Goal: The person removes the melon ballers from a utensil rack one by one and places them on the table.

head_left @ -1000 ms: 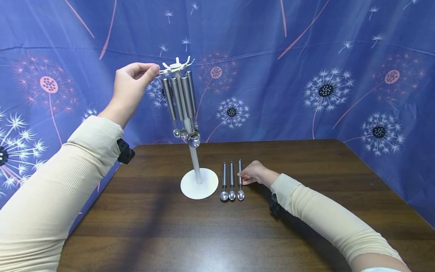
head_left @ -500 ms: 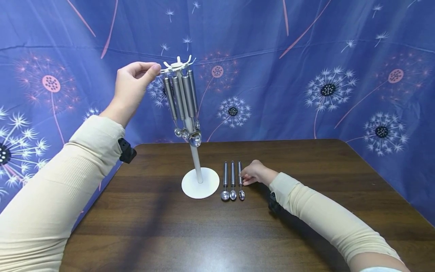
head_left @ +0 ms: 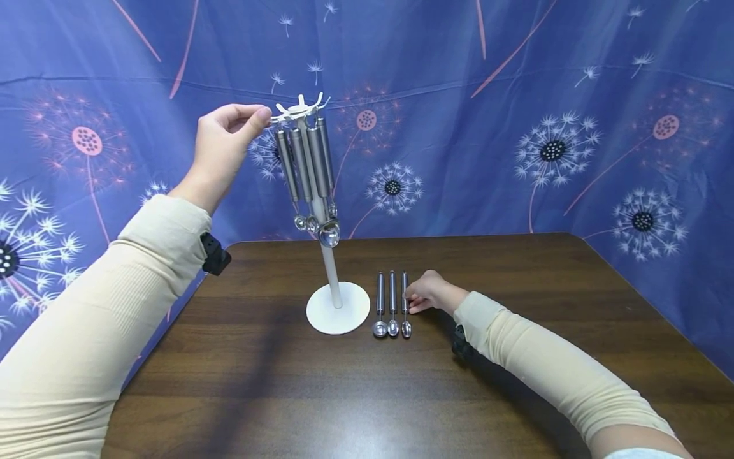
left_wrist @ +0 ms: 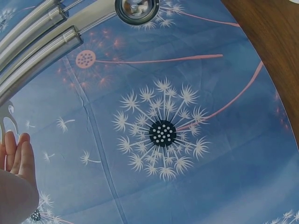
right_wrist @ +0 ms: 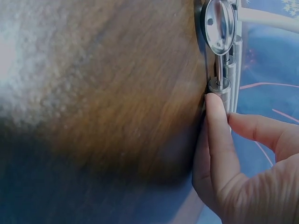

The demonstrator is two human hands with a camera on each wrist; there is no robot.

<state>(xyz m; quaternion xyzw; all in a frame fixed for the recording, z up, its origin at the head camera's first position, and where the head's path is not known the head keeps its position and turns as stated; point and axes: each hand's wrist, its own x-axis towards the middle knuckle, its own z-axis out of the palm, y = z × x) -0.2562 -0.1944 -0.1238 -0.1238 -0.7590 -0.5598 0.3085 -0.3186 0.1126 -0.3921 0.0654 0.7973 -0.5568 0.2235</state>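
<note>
We saw that the near spoon (head_left: 404, 306) had just shifted a little closer to the middle spoon (head_left: 392, 299), so the row looked neater and that spoon seemed nearly in place. It lay on the tabletop (head_left: 367, 395), pinched by the fingers of the right hand (head_left: 430, 292). The far spoon (head_left: 381, 299) lay left of those fingers. The left hand (head_left: 223, 140) pinched the rack (head_left: 332, 277), hung spoons (head_left: 315, 162) right of its fingers.
</note>
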